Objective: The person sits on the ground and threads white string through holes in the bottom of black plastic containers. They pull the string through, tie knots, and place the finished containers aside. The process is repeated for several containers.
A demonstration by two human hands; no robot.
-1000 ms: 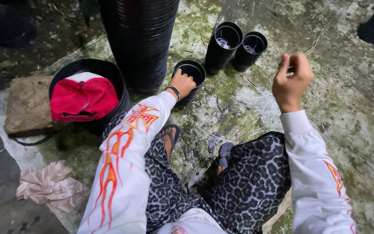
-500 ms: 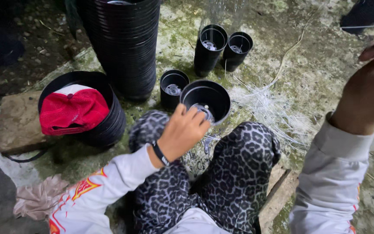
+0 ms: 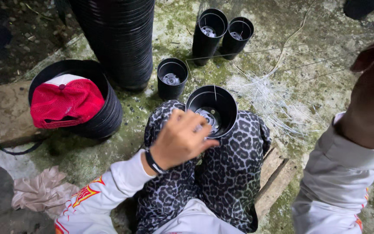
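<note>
The black plastic pot is sitting between my knees on my leopard-print trousers, mouth up. My left hand is gripping its near rim, fingers curled around the edge. My right hand is hanging raised at the right, blurred; I cannot tell its grip. Beyond, a smaller pot is standing on the mossy ground.

Single head view, worn high, looks steeply down and forward, close over the lap. Knees fill 6 o'clock, mossy ground runs toward 12. Right arm crowds 3 o'clock. No second view.
</note>
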